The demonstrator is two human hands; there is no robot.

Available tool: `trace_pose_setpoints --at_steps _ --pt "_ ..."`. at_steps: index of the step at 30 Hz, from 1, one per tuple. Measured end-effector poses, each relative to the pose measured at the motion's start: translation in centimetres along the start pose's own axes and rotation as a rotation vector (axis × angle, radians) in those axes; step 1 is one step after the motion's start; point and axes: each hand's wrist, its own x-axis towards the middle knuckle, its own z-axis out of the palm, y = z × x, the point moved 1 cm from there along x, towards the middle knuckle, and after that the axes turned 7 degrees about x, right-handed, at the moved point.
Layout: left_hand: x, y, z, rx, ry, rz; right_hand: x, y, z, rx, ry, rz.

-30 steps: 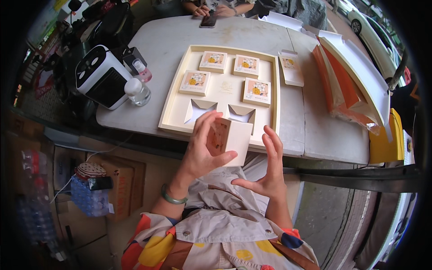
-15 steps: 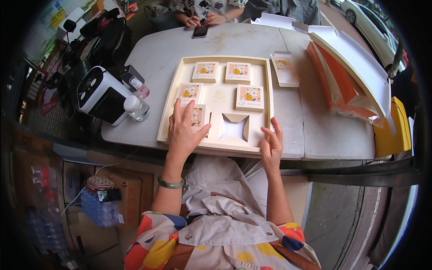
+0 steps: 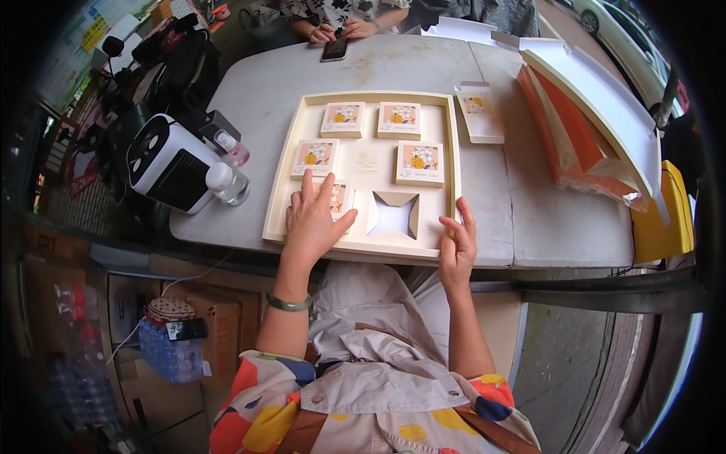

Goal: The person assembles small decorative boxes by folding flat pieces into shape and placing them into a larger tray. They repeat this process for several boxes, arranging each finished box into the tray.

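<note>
A shallow cream box tray (image 3: 277,189) lies before me on the table. Small square boxes with a peach floral print sit in it: far left (image 3: 342,119), far right (image 3: 400,121), middle left (image 3: 315,157) and middle right (image 3: 419,163). My left hand (image 3: 311,219) lies spread over the near left floral box (image 3: 342,198), hiding much of it. At the front right corner my right hand (image 3: 458,246) rests loosely against the tray's rim, fingers apart. Beside it, the near right compartment (image 3: 393,214) holds no box and shows a white bottom.
An opened floral box (image 3: 480,113) lies right of the tray. At the left stand a white and black appliance (image 3: 172,161), a clear bottle (image 3: 229,184) and a pink one (image 3: 233,148). A large white and orange box (image 3: 586,129) leans at right. Across, another person handles a phone (image 3: 334,50).
My left hand has shifted slightly right on the near left box, with its fingers drawn a little lower. The right hand stays at the corner.
</note>
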Motion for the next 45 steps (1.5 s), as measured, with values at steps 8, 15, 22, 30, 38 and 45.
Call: trace_pose_setpoints --at_steps 8,15,22,30,38,45 --pt "-0.4 -0.3 1.5 0.150 0.056 0.090 -0.1 0.1 0.0 -0.024 -0.003 -0.008" --pt "-0.4 -0.7 2.3 0.092 0.137 0.134 -0.2 0.0 0.0 -0.041 -0.002 0.008" --pt "-0.3 -0.6 2.2 0.083 0.144 0.132 0.0 0.2 0.0 -0.054 0.004 -0.002" --pt "-0.2 -0.4 0.7 -0.083 0.120 0.095 0.0 0.4 -0.3 -0.053 -0.015 -0.026" --pt "-0.3 -0.2 0.9 -0.165 0.152 0.031 -0.1 0.4 -0.3 -0.036 0.009 0.011" --pt "0.4 -0.9 0.8 -0.272 -0.018 -0.078 0.1 0.4 -0.4 -0.056 0.007 -0.001"
